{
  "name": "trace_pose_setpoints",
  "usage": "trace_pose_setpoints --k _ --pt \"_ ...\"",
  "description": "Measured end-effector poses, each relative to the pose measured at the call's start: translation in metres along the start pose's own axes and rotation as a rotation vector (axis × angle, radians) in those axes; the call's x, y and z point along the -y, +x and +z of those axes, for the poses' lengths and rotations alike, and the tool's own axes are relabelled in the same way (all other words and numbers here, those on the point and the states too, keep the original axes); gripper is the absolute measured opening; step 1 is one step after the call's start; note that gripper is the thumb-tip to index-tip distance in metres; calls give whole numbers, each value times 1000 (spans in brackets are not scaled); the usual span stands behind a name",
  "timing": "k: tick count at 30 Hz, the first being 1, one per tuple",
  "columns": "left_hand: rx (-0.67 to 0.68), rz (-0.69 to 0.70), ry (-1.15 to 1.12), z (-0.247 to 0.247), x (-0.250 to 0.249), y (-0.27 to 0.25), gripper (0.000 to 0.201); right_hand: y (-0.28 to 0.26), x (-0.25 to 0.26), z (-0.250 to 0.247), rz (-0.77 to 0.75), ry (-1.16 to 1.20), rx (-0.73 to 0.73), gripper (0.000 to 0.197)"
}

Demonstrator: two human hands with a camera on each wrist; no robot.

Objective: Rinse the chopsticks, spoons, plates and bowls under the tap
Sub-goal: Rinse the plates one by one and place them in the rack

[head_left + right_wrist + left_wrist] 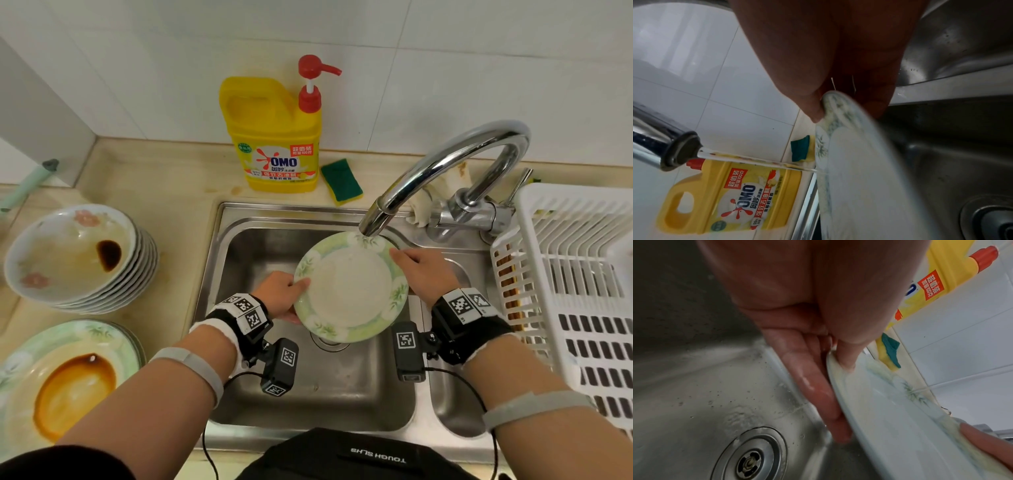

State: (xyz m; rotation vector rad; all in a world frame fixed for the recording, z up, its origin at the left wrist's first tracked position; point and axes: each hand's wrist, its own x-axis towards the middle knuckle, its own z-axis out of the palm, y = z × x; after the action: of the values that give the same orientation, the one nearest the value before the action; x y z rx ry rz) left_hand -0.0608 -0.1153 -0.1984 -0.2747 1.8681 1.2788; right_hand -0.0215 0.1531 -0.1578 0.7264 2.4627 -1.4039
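Observation:
A white plate [349, 287] with a green leafy rim is held tilted over the steel sink [270, 394], its top edge under the tap spout [375, 219]. A thin stream of water [756, 163] runs from the spout onto the plate [859, 186]. My left hand [284, 298] pinches the plate's left rim [879, 402], thumb on the face and fingers [818, 394] behind. My right hand [418, 270] grips the right rim, thumb [813, 112] on the front. Dirty bowls [78, 253] and dirty plates [68, 380] with brown sauce are stacked on the counter at left.
A yellow detergent bottle [277, 137] with a red pump and a green-yellow sponge [340, 181] stand behind the sink. A white plastic drying rack [575, 291] sits at the right. The sink drain [750, 462] lies below the plate.

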Motion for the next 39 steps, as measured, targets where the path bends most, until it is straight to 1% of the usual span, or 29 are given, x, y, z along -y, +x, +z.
trace_pose_setpoints --k 3,7,11,13,17,24,27,31,34,36,37,39 --pt "-11 -6 29 -5 -1 -4 33 -1 0 4 48 23 25 34" --pt "-56 20 92 -14 -5 -9 17 -4 -1 14 93 93 48 24" --pt "-101 61 123 -26 -8 -15 10 -6 -1 24 146 172 101 23" --pt "-129 94 146 -33 -11 -19 14 -6 -1 30 174 215 124 24" --pt "-212 147 197 -47 -18 -27 10 -1 3 41 208 267 181 21" --pt "-305 269 164 -62 -27 -37 12 4 16 54 237 339 279 25" --pt "-355 342 208 -67 -25 -37 13 4 21 55 206 346 283 24" --pt "-427 410 244 -68 -19 -33 14 4 26 51 104 332 249 22" --pt "-411 418 161 -63 -15 -28 14 3 29 47 0 309 197 25" --pt "-388 420 122 -60 -13 -25 13 1 33 43 -94 256 119 25" --pt "-373 413 98 -57 -12 -24 13 -1 34 40 -131 217 86 25" --pt "-342 372 19 -49 -12 -21 19 0 33 34 -163 208 57 25"
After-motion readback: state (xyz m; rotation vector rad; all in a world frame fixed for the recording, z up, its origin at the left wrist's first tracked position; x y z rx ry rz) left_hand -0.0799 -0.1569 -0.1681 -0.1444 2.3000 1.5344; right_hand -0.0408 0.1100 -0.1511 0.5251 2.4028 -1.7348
